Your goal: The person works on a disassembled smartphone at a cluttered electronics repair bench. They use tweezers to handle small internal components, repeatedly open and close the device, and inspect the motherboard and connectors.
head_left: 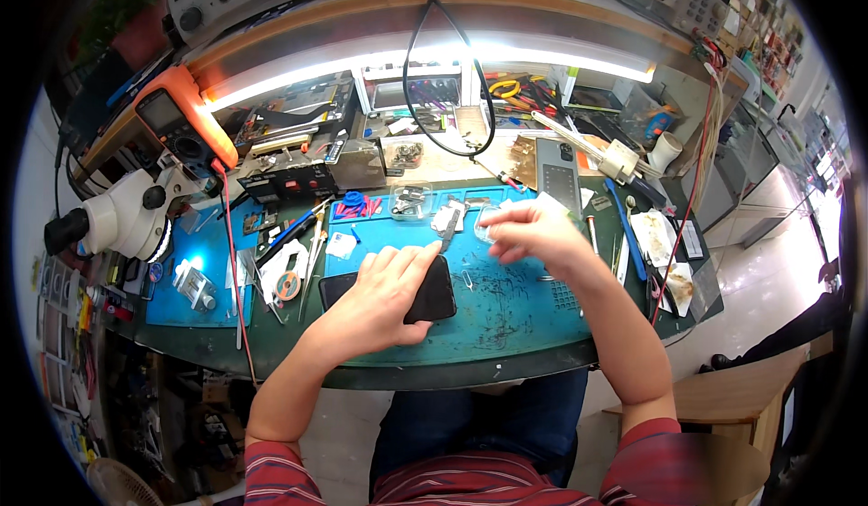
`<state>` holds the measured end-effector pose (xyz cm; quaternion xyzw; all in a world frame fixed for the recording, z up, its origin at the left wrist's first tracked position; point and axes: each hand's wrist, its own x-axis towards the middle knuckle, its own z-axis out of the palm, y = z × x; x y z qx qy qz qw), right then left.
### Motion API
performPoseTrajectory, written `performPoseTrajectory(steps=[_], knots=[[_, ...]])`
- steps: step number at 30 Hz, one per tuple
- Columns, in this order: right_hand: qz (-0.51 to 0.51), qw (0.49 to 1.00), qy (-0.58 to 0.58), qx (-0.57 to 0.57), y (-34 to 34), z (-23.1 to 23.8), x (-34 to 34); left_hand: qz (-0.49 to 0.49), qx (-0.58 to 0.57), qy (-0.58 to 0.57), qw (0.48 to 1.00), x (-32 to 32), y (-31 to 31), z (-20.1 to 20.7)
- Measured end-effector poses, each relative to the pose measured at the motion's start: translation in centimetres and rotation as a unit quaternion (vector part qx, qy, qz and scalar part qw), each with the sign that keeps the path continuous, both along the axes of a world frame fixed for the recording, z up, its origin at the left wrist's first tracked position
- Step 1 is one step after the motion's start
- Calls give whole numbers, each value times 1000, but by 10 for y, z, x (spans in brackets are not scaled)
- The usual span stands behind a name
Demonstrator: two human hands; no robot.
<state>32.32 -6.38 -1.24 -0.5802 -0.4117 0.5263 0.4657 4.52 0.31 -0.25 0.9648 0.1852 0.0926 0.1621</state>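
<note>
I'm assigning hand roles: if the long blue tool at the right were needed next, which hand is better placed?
Probably the right hand: it is raised over the blue mat, nearer the long blue tool (its grip is unclear). The left hand is farther off, resting on the dark phone.

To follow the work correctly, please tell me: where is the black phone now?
In the head view, the black phone is just left of centre, under the person's left hand, at the left part of the central blue mat.
</note>
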Motion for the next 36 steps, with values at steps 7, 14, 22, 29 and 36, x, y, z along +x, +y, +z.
performPoseTrajectory(steps=[7,14,22,29,36], knots=[[-96,972,-212,16,16,-12,38,-9,-5,-10,1000,-1,2,-2],[-138,886,-434,86,22,-16,7,28,-54,-36,998,-14,8,9],[-163,736,-630,190,25,-33,-10,31,-63,-35,997,-15,10,7],[-170,711,-654,195,24,-37,-10,28,-64,-42,997,-16,11,6],[-170,767,-589,190,19,-28,-7,31,-73,-54,995,-18,11,9]])
